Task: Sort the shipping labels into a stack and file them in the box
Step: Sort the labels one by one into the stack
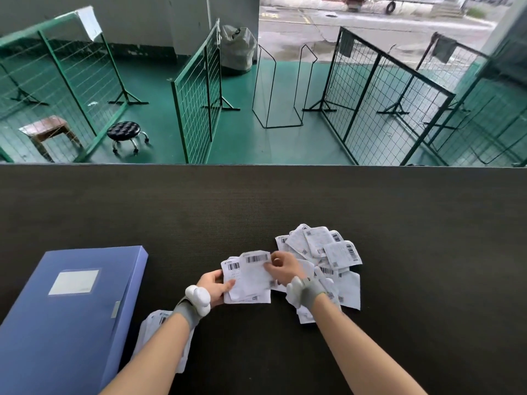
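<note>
Thin white paper shipping labels [322,252], creased and printed with black barcodes, lie on a matt black tabletop [256,201] with a fine woven, slightly rough texture. At nine o'clock, a blue file box [71,323] of smooth plastic shows a soft sheen and a clear glossy label pocket [74,281]. Both wrists carry grey cloth straps [185,310] with smooth white plastic pods [198,299]. At twelve o'clock, green painted metal mesh panels [199,95] stand on a smooth green floor [248,143], beside a tufted black stool [124,131] on shiny chrome legs and a worn wooden stool [47,129].
</note>
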Tool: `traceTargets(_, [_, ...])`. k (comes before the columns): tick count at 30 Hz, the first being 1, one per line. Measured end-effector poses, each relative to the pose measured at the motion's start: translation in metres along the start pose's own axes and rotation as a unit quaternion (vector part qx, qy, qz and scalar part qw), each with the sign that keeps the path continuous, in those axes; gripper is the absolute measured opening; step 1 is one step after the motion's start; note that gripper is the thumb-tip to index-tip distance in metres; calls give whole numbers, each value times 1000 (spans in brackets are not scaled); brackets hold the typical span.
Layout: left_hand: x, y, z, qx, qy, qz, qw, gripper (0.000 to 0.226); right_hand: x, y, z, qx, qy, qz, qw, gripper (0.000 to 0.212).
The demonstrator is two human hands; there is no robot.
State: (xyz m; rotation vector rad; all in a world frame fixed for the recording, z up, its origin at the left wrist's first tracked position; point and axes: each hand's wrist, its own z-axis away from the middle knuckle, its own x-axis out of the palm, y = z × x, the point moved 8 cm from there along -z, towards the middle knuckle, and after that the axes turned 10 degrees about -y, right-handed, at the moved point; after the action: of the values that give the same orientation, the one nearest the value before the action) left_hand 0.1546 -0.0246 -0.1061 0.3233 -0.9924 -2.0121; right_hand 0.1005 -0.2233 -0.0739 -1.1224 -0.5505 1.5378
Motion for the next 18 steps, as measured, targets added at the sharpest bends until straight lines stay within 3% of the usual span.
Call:
traceTargets(5, [5,4,2,10,-26,-17,999,32,32,-6,-3,-17,-60,45,997,7])
traceTargets(7, [0,2,2,10,-20,-20,1000,35,30,-1,-5,-10,-43,63,997,14])
traceTargets(9, [-6,0,4,9,-12,-17,1000,37,8,13,-9,33,53,127,990,29])
traceTargets(11, [-11,-2,7,12,-7,-11,1000,38,-23,36,-4,136,144,206,958,57])
traceTargets(14, [-16,-3,8,19,-6,-7,1000,39,-53,74,15,290,159,194,924,105])
traceTargets(18, [-17,-3,6,15,-2,-12,1000,40,-63,105,21,328,148,99,928,109])
